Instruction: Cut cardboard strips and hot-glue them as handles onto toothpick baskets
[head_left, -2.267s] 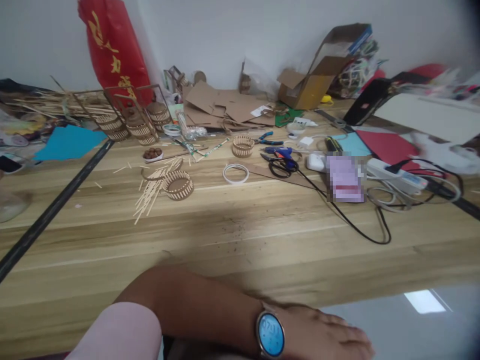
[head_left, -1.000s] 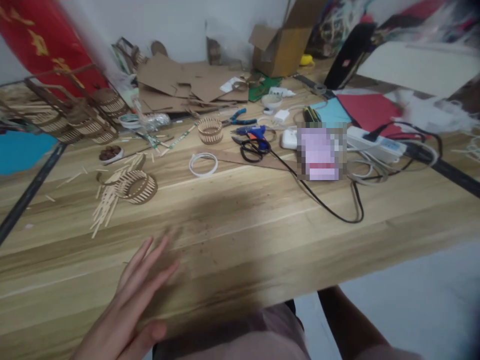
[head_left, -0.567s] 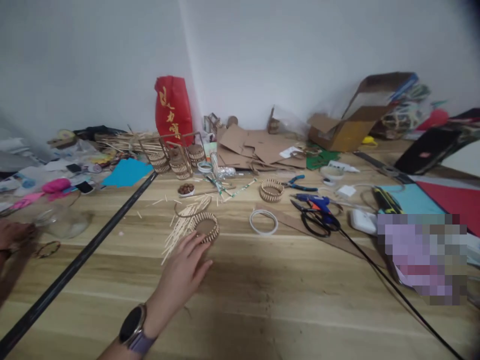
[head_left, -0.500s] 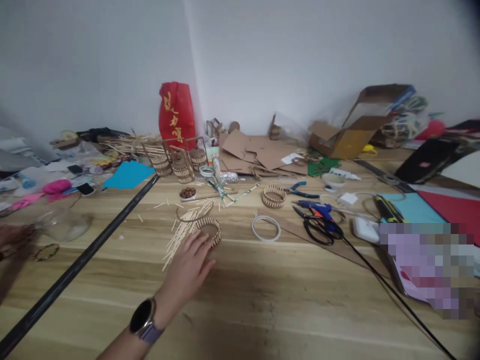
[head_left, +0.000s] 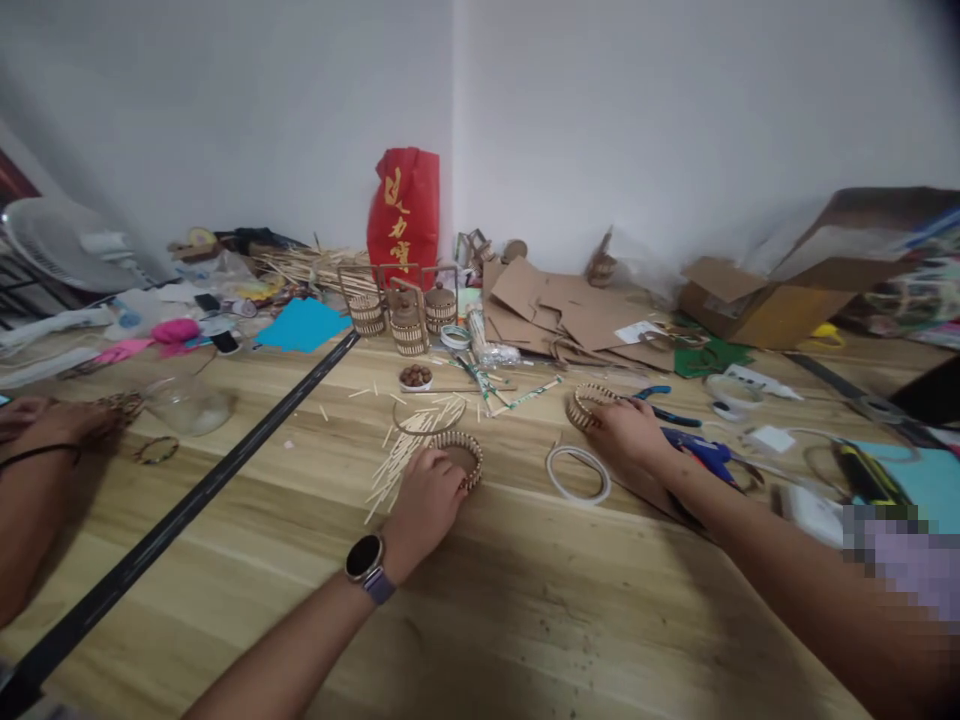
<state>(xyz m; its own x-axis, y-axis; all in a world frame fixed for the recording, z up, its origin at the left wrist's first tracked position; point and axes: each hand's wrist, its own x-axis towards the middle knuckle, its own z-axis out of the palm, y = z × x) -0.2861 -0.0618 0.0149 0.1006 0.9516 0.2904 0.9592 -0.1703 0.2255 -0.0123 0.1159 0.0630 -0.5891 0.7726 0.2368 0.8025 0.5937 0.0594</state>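
My left hand, with a watch on the wrist, has its fingers closed on the rim of a round woven basket lying beside scattered thin sticks. Farther right, my right hand grips the near right side of a second woven ring basket. Part of that basket is hidden by the fingers. A white tape ring lies between the hands, nearer to my right one. Behind the sticks stands a small bowl of brown beads.
A black strip crosses the table at left; beyond it are another person's hands and a glass jar. Blue-handled pliers, a glue gun and a cardboard box are at right. Small handled baskets stand behind.
My right hand has come into view and taken hold of the right basket. My left hand's fingers have curled onto the other basket's rim. The view has shifted left.
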